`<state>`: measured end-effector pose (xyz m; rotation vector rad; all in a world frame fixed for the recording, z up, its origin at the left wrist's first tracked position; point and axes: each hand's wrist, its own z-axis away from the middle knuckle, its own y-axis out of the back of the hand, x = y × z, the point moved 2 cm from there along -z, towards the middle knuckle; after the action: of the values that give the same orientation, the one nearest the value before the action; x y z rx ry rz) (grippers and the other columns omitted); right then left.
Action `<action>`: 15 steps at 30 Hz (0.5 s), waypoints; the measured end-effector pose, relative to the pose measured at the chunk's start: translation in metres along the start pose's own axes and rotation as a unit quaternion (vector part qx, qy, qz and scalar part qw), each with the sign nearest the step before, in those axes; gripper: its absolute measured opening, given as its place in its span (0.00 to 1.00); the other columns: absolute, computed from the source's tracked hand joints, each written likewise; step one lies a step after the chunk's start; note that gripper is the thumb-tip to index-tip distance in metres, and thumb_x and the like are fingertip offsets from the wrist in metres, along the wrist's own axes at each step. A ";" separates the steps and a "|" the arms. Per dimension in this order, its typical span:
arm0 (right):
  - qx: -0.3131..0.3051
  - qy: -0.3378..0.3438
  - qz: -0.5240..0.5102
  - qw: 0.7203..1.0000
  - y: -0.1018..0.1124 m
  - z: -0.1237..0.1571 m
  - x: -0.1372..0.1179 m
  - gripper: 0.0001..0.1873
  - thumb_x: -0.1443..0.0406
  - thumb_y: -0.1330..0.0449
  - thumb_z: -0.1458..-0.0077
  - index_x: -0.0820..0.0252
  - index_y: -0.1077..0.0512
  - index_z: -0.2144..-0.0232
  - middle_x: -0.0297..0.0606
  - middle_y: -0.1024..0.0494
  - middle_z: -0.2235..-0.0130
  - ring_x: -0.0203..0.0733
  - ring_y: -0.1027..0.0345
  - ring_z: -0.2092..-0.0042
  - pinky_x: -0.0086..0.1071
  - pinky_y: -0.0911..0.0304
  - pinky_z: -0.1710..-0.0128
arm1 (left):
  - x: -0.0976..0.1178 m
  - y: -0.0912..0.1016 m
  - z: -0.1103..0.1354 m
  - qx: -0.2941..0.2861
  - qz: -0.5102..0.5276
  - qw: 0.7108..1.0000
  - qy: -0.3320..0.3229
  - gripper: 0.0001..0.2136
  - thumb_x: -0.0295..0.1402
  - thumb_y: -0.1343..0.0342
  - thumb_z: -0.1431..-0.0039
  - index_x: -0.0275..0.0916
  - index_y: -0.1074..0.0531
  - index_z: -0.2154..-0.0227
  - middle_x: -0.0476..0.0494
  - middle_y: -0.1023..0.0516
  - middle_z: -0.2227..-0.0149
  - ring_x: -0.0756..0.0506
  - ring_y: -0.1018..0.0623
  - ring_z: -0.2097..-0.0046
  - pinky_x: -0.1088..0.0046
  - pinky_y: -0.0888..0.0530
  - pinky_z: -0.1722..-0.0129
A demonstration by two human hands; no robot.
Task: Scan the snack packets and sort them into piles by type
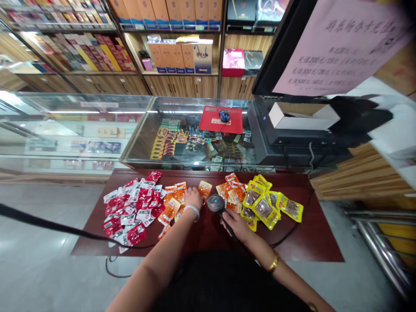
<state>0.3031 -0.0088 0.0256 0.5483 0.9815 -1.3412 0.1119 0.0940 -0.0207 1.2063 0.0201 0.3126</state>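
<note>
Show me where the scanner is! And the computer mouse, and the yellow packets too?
Scanner (pixel 216 203): head view, on its rounded dark head.
Yellow packets (pixel 264 209): head view, on the see-through middle of one packet in the pile.
Computer mouse (pixel 224 115): head view, on its top.

Head view, forward and down.
</note>
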 end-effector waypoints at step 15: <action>0.063 0.025 -0.068 0.995 0.027 0.012 -0.003 0.27 0.39 0.42 0.50 0.55 0.38 0.72 0.25 0.36 0.82 0.29 0.48 0.84 0.24 0.52 0.87 | 0.031 -0.031 0.027 -0.097 0.278 0.951 -0.099 0.16 0.34 0.41 0.46 0.35 0.34 0.56 0.37 0.21 0.59 0.43 0.21 0.57 0.71 0.29 0.58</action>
<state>0.3320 -0.0118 0.0291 0.6230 0.9939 -1.5249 0.1533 0.0671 -0.0349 1.0249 -0.5232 0.6665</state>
